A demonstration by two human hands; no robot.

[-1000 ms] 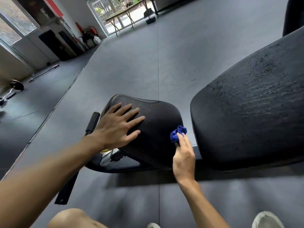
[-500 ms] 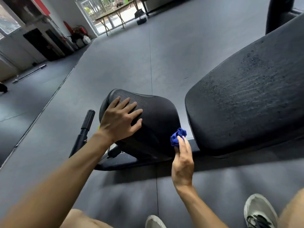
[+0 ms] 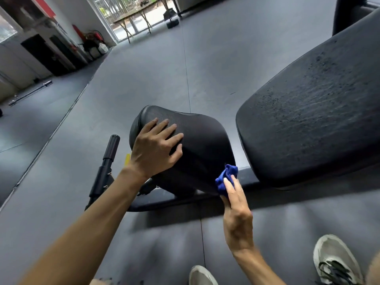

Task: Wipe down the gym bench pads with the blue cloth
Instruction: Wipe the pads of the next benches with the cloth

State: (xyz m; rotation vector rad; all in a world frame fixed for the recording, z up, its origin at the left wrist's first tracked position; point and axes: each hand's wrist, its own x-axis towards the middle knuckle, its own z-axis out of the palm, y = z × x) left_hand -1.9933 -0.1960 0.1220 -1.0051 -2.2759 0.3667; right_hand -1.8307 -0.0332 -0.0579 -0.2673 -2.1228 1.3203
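Note:
The small black seat pad (image 3: 201, 145) of the gym bench is in the middle of the view. My left hand (image 3: 154, 149) rests flat on its top left part, fingers spread. A bunched blue cloth (image 3: 225, 177) sits against the pad's lower right side, and my right hand (image 3: 236, 210) presses it there with extended fingers. The large black back pad (image 3: 308, 116) fills the right side, its surface speckled and streaked. A gap separates the two pads.
A black foam-covered handle bar (image 3: 107, 161) sticks out left of the seat. The bench frame (image 3: 164, 200) runs under the pads. My shoes (image 3: 335, 262) stand on the grey rubber floor. A barbell (image 3: 30, 93) lies far left, a folding table (image 3: 135, 17) near the windows.
The view has shifted so the bench sits more to the right. My right hand has stayed at the seat pad's lower right side with the cloth. My left hand stays on the pad.

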